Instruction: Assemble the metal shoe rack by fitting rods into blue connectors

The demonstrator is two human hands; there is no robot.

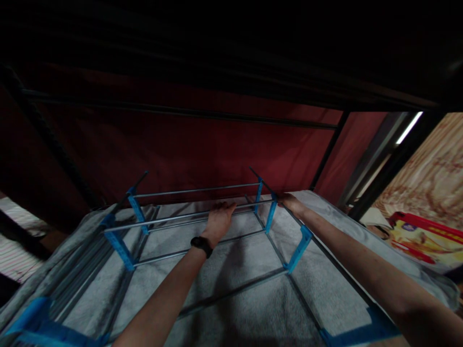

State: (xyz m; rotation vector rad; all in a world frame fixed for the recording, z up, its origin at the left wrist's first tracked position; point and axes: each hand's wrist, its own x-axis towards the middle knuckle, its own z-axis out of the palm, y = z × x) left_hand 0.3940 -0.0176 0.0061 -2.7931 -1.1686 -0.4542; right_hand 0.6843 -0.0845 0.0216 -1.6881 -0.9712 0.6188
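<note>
Currently, both hands are working at a rack (238, 238) of metal rods and blue plastic connectors, which is resting on a grey blanket (260, 308) in front of the person. The left hand (219, 221) is reaching over the rack's middle, its fingers curling around an upper crosswise rod (159, 220) and gripping it. A black wristband (201, 245) is circling that wrist. The right hand (291, 203) is stretching to the far right side, its fingers touching the rack beside the top of a blue connector (270, 217); whether they are pinching it or only lying against it, I cannot tell, since they are partly hidden and dim. Several loose-looking rods (85, 262) are lying close together along the rack's left side. Behind everything, a dark red surface (202, 154) is hanging or standing, with a thin black bar (188, 112) running across in front of it. To the far right, beyond the blanket, a red-and-yellow package (423, 236) is lying.
</note>
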